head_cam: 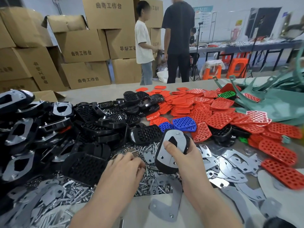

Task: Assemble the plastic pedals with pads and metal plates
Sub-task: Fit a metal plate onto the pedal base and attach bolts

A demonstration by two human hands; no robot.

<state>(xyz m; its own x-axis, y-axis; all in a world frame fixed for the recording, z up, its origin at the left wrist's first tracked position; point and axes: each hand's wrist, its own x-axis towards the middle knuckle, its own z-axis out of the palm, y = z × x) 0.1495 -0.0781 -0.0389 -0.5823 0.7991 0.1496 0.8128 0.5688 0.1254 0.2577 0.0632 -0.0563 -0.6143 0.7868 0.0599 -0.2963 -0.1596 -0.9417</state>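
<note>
The right hand [186, 156] is gripping a black pedal [164, 167] and holding it tilted above the surface [141, 209]. A metal plate [162, 153] is lying on the pedal's upturned face. The thumb is pressing on that plate beside its cut-out, and the other fingers are wrapping round the pedal's far edge.

Just left of the pedal, the left hand [125, 165] is reaching into a heap of screws [150, 184] and nuts. Its fingers are curling down together into the heap. I cannot tell whether they are pinching anything.

Further left of the pedal, bare black pedals [105, 122] are lying in a pile. Past them, pedals already carrying plates [21, 134] are stacking up. Just beyond the pedal, blue pads [184, 123] are sitting at the edge of a wide spread of red pads [205, 112], which is running on to the pedal's right. Loose plates [230, 163] are lying right of the pedal, below the red pads. Far beyond it to the right, a green pad [227, 94] is lying beside teal parts [271, 99].

Well behind the pedal, two people [178, 38] are standing in front of stacked boxes [85, 46].
</note>
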